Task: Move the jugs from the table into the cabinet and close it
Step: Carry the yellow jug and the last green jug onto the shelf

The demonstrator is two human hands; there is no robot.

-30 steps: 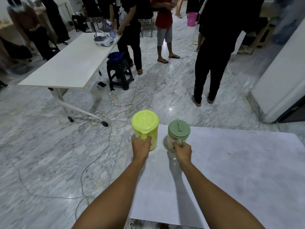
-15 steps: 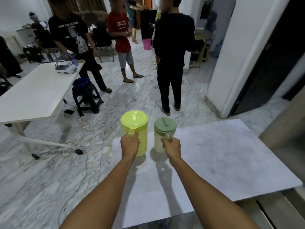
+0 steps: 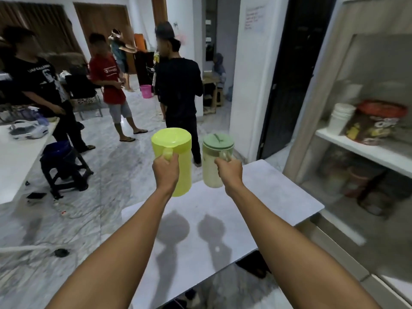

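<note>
Two jugs upright | left hand (image 3: 165, 169) grips yellow jug (image 3: 176, 161) | right hand (image 3: 229, 172) grips green-lidded jug (image 3: 214, 166)

Black stool (image 3: 64, 168) w/ blue bucket (image 3: 58, 147), pink bucket (image 3: 146, 91) beyond

Grey-veined marble floor (image 3: 124, 175), glossy, cables trailing across it. White walls, brown wooden doors (image 3: 104, 25) at back. Long white table (image 3: 15, 157) left, black plastic stool (image 3: 64, 168) beside it. Pink bucket (image 3: 146, 91) far off. Several people standing about. Dark doorway (image 3: 289, 74) right.
</note>
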